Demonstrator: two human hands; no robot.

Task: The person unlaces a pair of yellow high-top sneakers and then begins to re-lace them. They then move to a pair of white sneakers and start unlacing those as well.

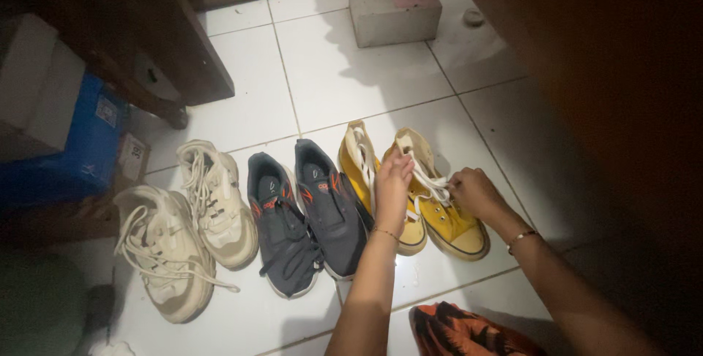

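Three pairs of shoes stand in a row on a white tiled floor. My left hand (393,186) and my right hand (475,192) both grip the white laces of the right yellow canvas sneaker (448,218). Its mate, the left yellow sneaker (359,165), stands just left of my left hand, partly hidden by my wrist. A thin bracelet is on each wrist.
A dark grey pair of sneakers with orange marks (304,213) stands beside the yellow pair, and a cream pair (183,231) further left. A grey concrete block (394,6) sits at the back. Blue and white boxes (69,125) and dark wooden furniture (168,34) are at left. Patterned orange cloth (458,332) lies by my arms.
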